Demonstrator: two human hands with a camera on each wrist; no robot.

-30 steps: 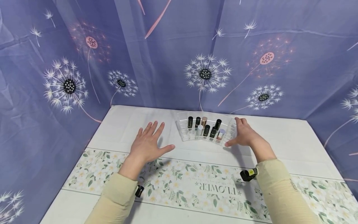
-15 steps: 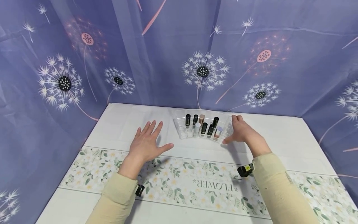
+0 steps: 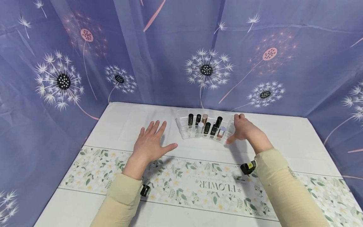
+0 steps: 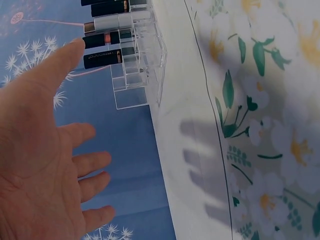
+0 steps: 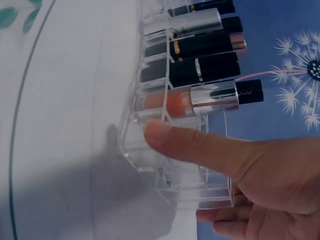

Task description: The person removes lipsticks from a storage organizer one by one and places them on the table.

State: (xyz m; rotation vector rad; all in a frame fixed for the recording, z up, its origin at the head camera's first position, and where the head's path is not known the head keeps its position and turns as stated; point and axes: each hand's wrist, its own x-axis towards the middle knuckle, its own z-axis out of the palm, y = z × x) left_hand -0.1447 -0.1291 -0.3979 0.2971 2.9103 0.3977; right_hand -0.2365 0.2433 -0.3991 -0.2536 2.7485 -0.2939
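Head view: clear rack stands at the back of the desk, near the patterned curtain and beyond the flower-printed strip. Its curved rows carry cosmetic tubes upright, eight counted: a back row with black tubes and one rose-gold tube, a front row with a silver-white tube, black ones and a lilac-topped tube nearest the right end. Small compartments round each base are presumably what keeps them from tipping; the back row seems to sit higher, likely so those tops show over the front ones.

Right hand is clamped on the rack's right end. Right wrist view shows the thumb on the front corner, just beside a tube with an orange lower part, the other fingers round the back. Judgement: gripping the end wall rather than a tube steadies the rack without disturbing its contents. Exact contact of the rear fingertips: cannot tell.

Left hand holds nothing, fingers spread and thumb apart, palm down left of the rack. Left wrist view puts its shadow on the cloth away from the fingers, so probably raised above the desk. Rack and left hand look apart.
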